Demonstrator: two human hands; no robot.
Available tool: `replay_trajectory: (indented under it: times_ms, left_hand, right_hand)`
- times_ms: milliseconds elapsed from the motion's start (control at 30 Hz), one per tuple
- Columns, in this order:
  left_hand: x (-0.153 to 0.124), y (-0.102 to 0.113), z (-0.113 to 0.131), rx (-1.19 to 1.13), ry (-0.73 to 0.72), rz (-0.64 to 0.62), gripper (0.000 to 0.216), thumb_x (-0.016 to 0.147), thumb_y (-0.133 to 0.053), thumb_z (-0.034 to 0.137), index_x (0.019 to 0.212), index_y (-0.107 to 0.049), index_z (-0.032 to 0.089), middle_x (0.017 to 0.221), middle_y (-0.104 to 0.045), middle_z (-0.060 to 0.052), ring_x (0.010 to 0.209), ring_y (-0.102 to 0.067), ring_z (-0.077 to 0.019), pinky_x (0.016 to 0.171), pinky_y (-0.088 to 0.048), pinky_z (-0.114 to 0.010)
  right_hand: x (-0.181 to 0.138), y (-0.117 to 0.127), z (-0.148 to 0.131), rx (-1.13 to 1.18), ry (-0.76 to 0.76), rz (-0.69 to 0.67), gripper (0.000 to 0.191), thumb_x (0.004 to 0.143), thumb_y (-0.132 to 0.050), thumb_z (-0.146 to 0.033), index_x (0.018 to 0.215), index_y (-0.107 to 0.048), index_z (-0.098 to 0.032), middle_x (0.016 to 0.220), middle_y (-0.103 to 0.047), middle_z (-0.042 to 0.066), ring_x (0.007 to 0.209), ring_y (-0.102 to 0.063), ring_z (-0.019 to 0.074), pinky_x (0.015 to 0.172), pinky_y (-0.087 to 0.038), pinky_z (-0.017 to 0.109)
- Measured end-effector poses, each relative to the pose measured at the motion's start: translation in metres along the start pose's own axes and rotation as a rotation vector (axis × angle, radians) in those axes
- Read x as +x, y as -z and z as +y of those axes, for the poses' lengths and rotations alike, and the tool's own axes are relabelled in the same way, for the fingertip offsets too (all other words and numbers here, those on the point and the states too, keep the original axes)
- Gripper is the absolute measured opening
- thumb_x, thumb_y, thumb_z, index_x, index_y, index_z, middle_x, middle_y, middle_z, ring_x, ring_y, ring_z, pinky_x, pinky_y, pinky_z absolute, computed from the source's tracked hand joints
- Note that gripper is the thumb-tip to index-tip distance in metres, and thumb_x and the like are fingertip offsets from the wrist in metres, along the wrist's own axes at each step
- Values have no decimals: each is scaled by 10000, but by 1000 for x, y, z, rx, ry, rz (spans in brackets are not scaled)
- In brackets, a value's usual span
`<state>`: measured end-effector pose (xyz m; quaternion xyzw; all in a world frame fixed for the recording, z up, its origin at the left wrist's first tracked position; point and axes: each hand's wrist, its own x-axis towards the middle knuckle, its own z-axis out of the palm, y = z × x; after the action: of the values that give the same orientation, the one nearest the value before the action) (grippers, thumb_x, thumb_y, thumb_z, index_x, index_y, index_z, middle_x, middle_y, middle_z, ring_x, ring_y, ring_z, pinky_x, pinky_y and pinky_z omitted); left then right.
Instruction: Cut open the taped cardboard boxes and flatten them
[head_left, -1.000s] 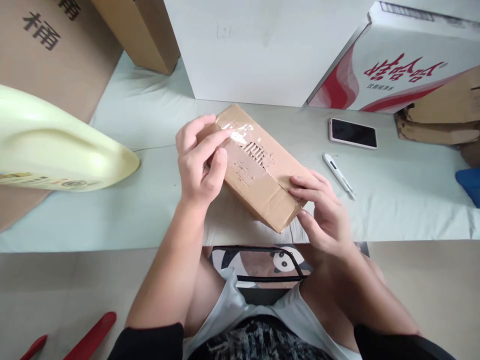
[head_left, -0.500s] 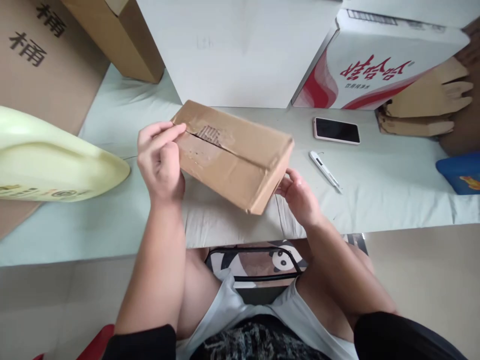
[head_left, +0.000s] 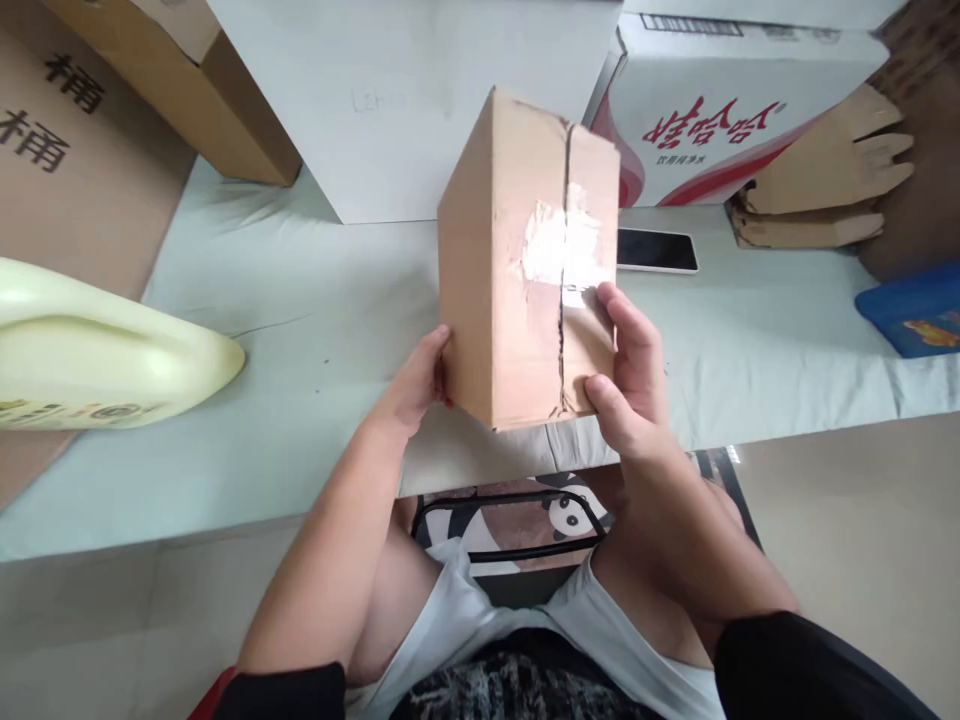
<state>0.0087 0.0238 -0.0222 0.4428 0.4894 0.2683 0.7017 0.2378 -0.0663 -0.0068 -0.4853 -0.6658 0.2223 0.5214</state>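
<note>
A small brown cardboard box (head_left: 526,350) is held up and tilted above the cloth-covered surface. Its seamed face is turned towards me, with a torn, shiny patch of tape (head_left: 562,245) across the seam. My left hand (head_left: 421,382) grips the lower left side, its fingertips partly hidden by the box. At the lower right edge my right hand (head_left: 636,368) is closed on it, thumb and one finger pressing on the seamed face. Behind the box, a phone (head_left: 658,251) lies partly covered from view. The white cutter pen seen earlier is hidden now.
A large white box (head_left: 390,150) and a white and red printed carton (head_left: 720,130) stand behind. Brown cartons (head_left: 247,110) are at the back left. A pale yellow bottle (head_left: 135,350) lies left, a blue container (head_left: 911,315) right. The pale green cloth (head_left: 300,420) ends before my knees.
The box has been turned from lying slanted to nearly upright, showing another face. My left hand has moved from its upper left corner down to its lower left; my right hand has closed on its edge.
</note>
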Motion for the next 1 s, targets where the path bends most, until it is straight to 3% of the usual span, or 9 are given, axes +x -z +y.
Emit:
replay_trajectory:
  times_ms: [167,267,333,400,467,600,733,833,1000]
  left_hand:
    - [-6,1,1,250,203,-198,635,856,-432,780,835,-656,186,616,-655,-67,500,-638,-229,448,-400,-307]
    - [-1,8,-1,442,131,-94,580,879,-488,729,765,-688,197,602,-681,-84,489,-628,-247,499,-478,-370]
    - [4,12,-2,506,-64,163,560,886,-491,723,865,-696,202,729,-730,-106,639,-689,-281,622,-546,-427]
    - [8,13,-1,475,-333,442,669,865,-442,779,1151,-641,208,1127,-753,-154,1023,-723,-335,819,-580,-482]
    - [9,12,0,445,-709,570,763,862,-403,801,1354,-527,231,1440,-632,-143,1366,-581,-341,1024,-545,-520]
    - [8,9,1,673,-1220,343,491,985,-374,624,1284,-631,331,1411,-665,-25,1439,-531,-301,1302,-318,-564]
    - [9,5,0,753,-1159,343,569,990,-287,670,1169,-702,326,1292,-697,-34,1292,-621,-301,1341,-255,-568]
    - [10,2,-1,672,-1239,320,479,1002,-353,588,1212,-701,335,1279,-699,-38,1256,-632,-301,1320,-284,-572]
    - [3,-4,-5,679,-1345,277,442,1014,-342,452,1314,-645,337,1320,-678,-47,1264,-620,-290,1280,-338,-570]
  right_hand:
    - [3,14,0,10,-49,33,394,1009,-508,-494,1375,-598,-381,1618,-501,5,1576,-393,310,1315,-311,619]
    - [5,18,0,22,-71,-27,333,1000,-547,-471,1268,-697,-343,1516,-600,30,1494,-498,320,1289,-356,605]
    - [7,17,-1,-7,-91,-108,334,999,-565,-455,1265,-716,-321,1493,-623,54,1463,-533,320,1271,-388,594]
    - [9,13,-2,-20,-77,-190,344,1005,-564,-442,1283,-717,-307,1513,-608,69,1463,-536,312,1262,-407,577]
    - [10,9,-4,-1,-46,-246,349,1018,-548,-426,1298,-714,-300,1532,-588,79,1470,-530,295,1259,-419,552]
    - [12,8,-10,66,-24,-318,346,1016,-551,-463,1252,-739,-295,1514,-595,76,1454,-542,271,1246,-441,493]
    - [17,20,10,-8,-306,-20,361,1013,-463,-472,1103,-740,-259,1266,-706,94,1185,-686,258,1018,-585,468]
    - [19,31,42,-474,-554,204,356,906,-506,-292,1180,-689,-159,1197,-688,183,1118,-668,301,1014,-546,523]
    - [19,42,70,-1003,-731,-106,533,864,-495,-222,1365,-629,-99,1286,-642,287,1196,-592,454,1007,-463,658]
